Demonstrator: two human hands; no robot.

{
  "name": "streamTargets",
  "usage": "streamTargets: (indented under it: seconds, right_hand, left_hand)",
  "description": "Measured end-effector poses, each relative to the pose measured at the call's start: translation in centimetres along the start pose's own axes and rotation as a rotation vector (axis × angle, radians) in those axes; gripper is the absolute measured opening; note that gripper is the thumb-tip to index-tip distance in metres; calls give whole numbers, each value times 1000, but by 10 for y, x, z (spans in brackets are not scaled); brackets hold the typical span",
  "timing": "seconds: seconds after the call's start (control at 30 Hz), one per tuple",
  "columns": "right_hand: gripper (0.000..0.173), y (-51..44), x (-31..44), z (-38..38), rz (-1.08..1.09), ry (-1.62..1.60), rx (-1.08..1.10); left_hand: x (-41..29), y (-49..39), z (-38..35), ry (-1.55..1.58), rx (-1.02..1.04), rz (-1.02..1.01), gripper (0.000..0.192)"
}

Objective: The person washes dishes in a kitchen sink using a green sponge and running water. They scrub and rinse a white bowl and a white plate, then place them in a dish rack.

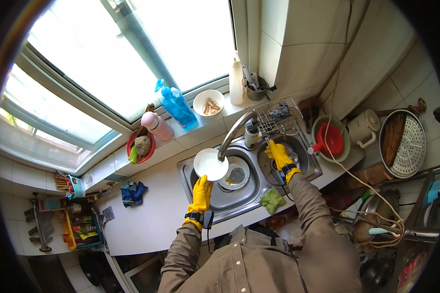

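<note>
My left hand, in a yellow rubber glove, grips a white bowl by its near edge. The bowl is beneath the spout of the chrome faucet, and what looks like water falls into it. Below it, a plate with yellowish residue lies in the left basin of the steel double sink. My right hand, gloved the same way, is over the right basin, its fingertips close to the faucet base and the wire rack. Whether those fingers pinch something is unclear.
A green cloth lies on the sink's front edge. A blue cloth is on the counter. Along the sill stand a blue pump bottle, a pink bottle and a white bowl. A red dipper rests in a basin.
</note>
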State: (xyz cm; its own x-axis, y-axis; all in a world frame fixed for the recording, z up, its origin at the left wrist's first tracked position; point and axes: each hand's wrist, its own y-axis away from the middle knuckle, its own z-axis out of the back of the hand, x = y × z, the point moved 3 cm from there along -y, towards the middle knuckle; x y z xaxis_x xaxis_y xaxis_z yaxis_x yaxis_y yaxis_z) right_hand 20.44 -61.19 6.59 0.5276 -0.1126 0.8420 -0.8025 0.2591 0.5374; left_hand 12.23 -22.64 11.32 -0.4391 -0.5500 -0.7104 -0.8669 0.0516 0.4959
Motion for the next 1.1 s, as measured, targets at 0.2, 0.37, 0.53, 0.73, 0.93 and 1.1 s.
streamTargets:
  seconds: [0.2, 0.37, 0.53, 0.73, 0.93, 1.1]
  right_hand:
    - [56, 3, 29, -8, 123, -137, 3]
    - [52, 15, 26, 5, 175, -100, -89]
    - [51, 59, -21, 56, 174, -255, -126]
    - [46, 132, -94, 101, 48, -383, -243]
    - [44, 174, -123, 109, 20, -434, -277]
    - [44, 180, -126, 111, 15, -490, -276]
  left_hand:
    - [14, 11, 7, -10, 58, 68, 57]
    - [26, 21, 1, -17, 53, 123, 52]
    - [37, 22, -19, -101, 103, 190, 44]
    - [58, 11, -61, -189, 145, 261, 35]
    - [80, -7, -106, -332, 214, 281, 33]
    - [95, -27, -126, -536, 181, 159, 45]
